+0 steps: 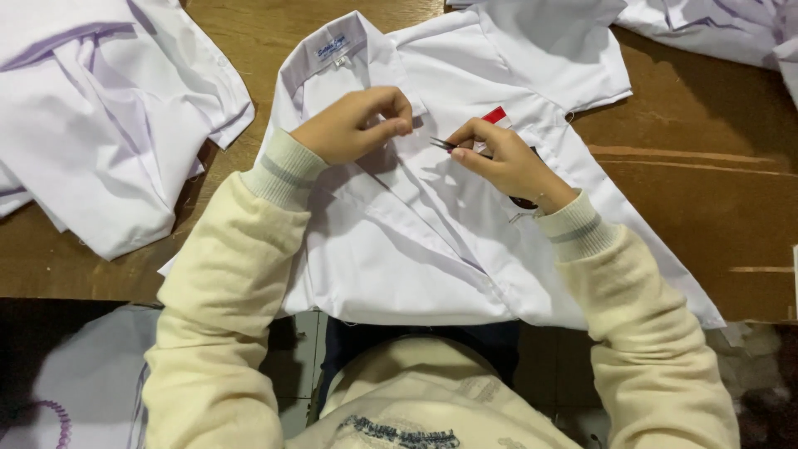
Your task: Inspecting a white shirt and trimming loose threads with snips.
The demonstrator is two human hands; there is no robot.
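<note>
A white shirt (pixel 432 241) lies spread front-up on the brown table (pixel 706 191), collar (pixel 332 50) toward the far edge, its hem hanging just over the near edge in front of the person. The left hand (pixel 353 125) rests on the shirt's chest just below the collar, fingers curled in and pinching the cloth at the front placket. The right hand (pixel 507 162) sits just beside it, gripping small metal snips (pixel 445 145) whose points aim toward the left fingertips, nearly touching them. A small red-and-white patch (pixel 496 115) shows on the shirt just above the right hand, and a dark part of the tool or something else peeks out under the wrist; I cannot tell which. Both arms wear cream sleeves with ribbed cuffs. More white shirts (pixel 100 116) lie heaped at the left of the table, and another pile (pixel 715 29) sits at the far right corner, well apart from the hands.
</note>
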